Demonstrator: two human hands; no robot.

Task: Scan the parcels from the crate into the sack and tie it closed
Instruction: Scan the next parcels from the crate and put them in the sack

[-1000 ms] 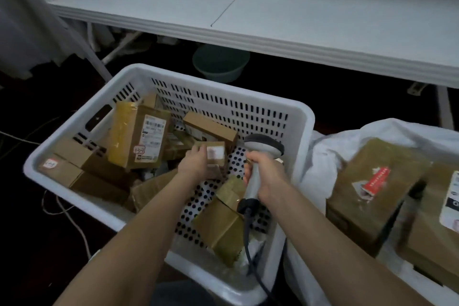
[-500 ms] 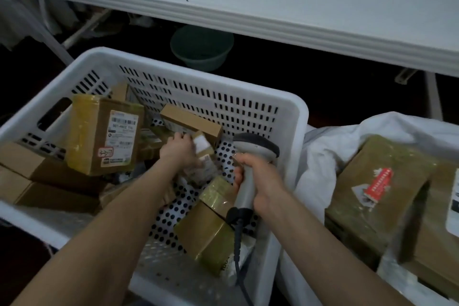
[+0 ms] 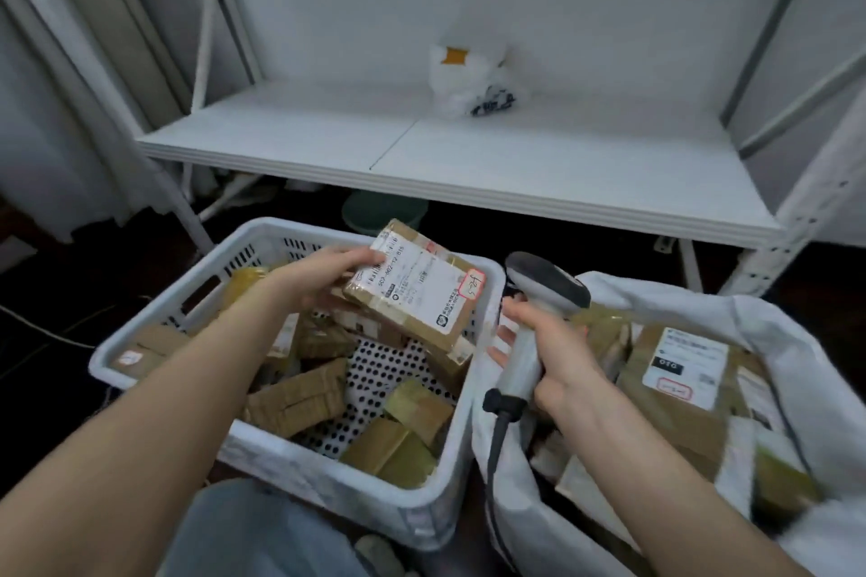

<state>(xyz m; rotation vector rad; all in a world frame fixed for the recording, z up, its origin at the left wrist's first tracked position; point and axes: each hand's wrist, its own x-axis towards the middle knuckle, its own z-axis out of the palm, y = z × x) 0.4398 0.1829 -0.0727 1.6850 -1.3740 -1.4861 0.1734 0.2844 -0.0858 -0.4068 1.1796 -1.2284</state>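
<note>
Since last frame left hand (image 3: 323, 276) has raised a parcel (image 3: 414, 302) clear of the crate (image 3: 300, 464), over its 1 o'clock corner. Fingers clamp the left edge, label (image 3: 421, 281) tilted up toward the scanner (image 3: 539, 323) at 3 o'clock, likely so the barcode reads. Scanner handle gripped in right hand (image 3: 562, 370), fingers wrapped round, head aimed left. Parcel: brown taped cardboard, white label, red-bordered handwritten sticker (image 3: 471, 285). Open sack (image 3: 806, 356) at crate's 3 o'clock for the drop.

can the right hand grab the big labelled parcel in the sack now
Probably not: the right hand grips the grey handheld scanner, though the brown labelled cardboard parcel lies uncovered beside it.
</note>
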